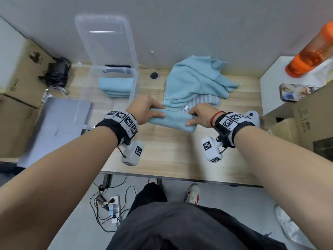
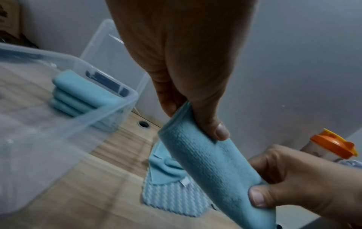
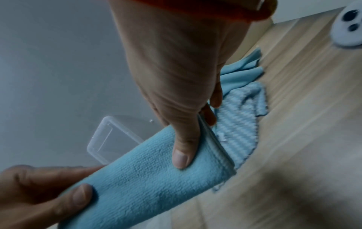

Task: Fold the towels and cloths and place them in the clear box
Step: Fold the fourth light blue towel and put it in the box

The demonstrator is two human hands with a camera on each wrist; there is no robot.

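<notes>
Wooden table [image 1: 162,152] against a grey wall. I hold a folded blue cloth [image 1: 171,121] above the table, just in front of the heap of unfolded cloths [image 1: 196,82]. My left hand [image 1: 146,110] pinches the cloth's left end, thumb on top and fingers beneath; my right hand [image 1: 200,116] pinches its right end the same way, so the cloth spans the gap between both grips. The clear box [image 1: 134,82], left of the heap, contains a stack of folded blue cloths [image 1: 115,86]; its lid [image 1: 106,40] leans on the wall behind.
</notes>
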